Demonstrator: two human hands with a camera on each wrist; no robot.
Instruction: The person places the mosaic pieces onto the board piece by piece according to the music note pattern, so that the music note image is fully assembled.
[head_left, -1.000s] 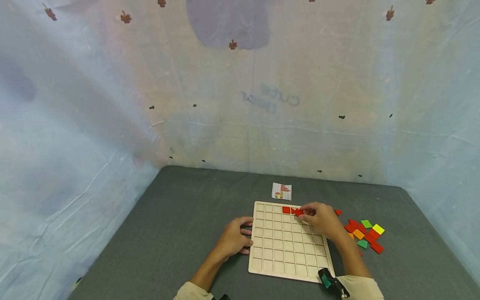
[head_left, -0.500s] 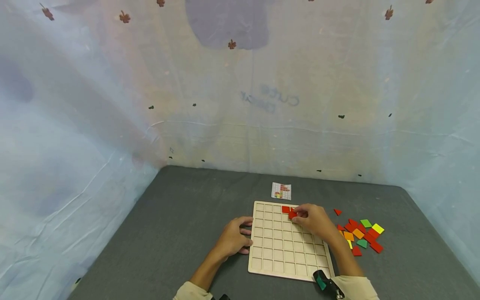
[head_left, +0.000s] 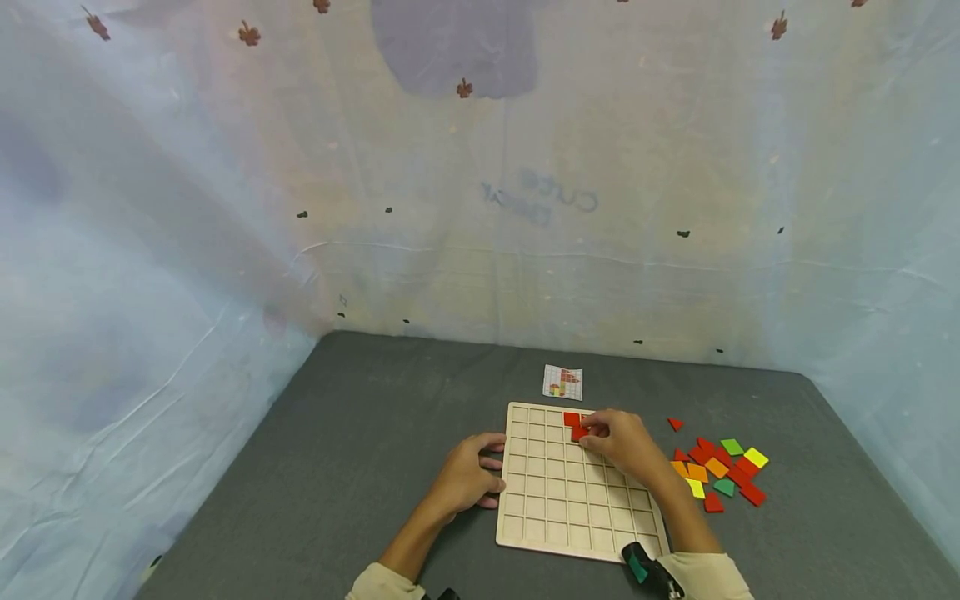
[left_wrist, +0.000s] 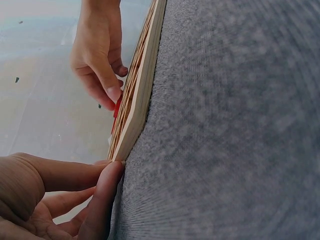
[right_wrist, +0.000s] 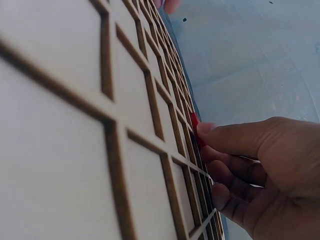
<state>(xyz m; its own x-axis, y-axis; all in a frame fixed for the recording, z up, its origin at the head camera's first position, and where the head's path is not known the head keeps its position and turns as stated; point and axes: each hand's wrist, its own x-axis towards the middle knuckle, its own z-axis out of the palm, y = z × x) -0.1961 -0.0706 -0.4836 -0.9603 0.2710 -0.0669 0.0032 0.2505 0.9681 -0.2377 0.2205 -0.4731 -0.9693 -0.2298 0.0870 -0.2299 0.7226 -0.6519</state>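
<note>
- My right fingers are pinched, thumb against fingertips, on a red tile; the tile pokes out to the left of the tips, while my right hand comes in from the right.
- That tile lies on or just above the board, at about the second row from the far edge; it is just to the near side of another red tile in the far row, and slightly to its right.
- I judge that everything turns on this offset, how the held tile's edges line up with the ribs of the cell below; I cannot tell whether it sits flat or rides on a rib.
- Its long axis I cannot give; my fingertips cover part of it, and what shows looks roughly square.
- My right hand is plainly the nearer one; my left hand is at the board's left edge, fingertips touching it; whether they truly pinch it I cannot tell.
- Loose tiles lie to the right on the worktop; a printed card lies just beyond the board's far edge.
</note>
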